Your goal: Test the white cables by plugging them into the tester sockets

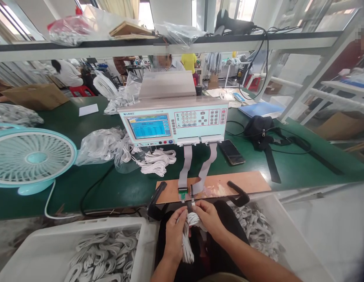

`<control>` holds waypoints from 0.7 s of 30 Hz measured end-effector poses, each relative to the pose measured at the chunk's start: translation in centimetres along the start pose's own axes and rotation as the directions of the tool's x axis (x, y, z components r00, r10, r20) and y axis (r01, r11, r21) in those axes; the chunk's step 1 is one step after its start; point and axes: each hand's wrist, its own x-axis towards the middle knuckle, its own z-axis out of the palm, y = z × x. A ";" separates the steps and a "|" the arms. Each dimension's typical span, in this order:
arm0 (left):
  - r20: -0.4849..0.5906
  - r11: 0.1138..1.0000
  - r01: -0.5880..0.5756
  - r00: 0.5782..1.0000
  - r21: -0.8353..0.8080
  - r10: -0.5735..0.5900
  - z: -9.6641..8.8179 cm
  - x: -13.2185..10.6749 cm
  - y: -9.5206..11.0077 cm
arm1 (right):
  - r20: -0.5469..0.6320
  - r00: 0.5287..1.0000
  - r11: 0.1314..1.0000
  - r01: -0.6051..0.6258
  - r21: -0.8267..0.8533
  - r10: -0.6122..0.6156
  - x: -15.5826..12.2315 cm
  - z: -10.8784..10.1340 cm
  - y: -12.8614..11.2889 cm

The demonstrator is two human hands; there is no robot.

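Observation:
Both my hands hold one coiled white cable [188, 239] just below the front edge of the green bench. My left hand [174, 232] is closed round the bundle. My right hand [207, 217] pinches the cable's end close to the small connectors [187, 194] on the brown board [246, 182]. Two grey ribbon cables [186, 160] run from that board up to the tester [173, 122] with its blue screen.
A white bin [46, 250] of coiled cables sits at lower left, another bin [284, 235] at right. On the bench lie a teal fan [31, 156], bagged cables [101, 144], loose coils [158, 161], a phone [231, 152], a black pouch [259, 131]. Other people work behind.

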 end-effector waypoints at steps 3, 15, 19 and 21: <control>0.072 0.995 -0.003 0.997 0.096 -0.004 -0.4 0.3 0.4 | -0.017 1.000 1.000 0.005 -0.001 -0.005 0.2 0.1 0.2; 0.346 0.911 -0.221 0.933 0.347 0.095 -1.5 0.5 2.3 | -0.011 1.000 0.999 0.022 -0.025 -0.022 -0.1 0.2 -1.0; 0.388 0.918 -0.212 0.919 0.334 0.072 -1.5 0.3 2.5 | -0.015 1.000 0.999 -0.005 -0.039 0.004 -0.1 0.2 -0.9; 0.382 0.924 -0.200 0.922 0.326 0.064 -1.4 0.3 2.4 | -0.027 0.999 0.999 -0.031 -0.010 0.031 -0.1 0.3 -0.8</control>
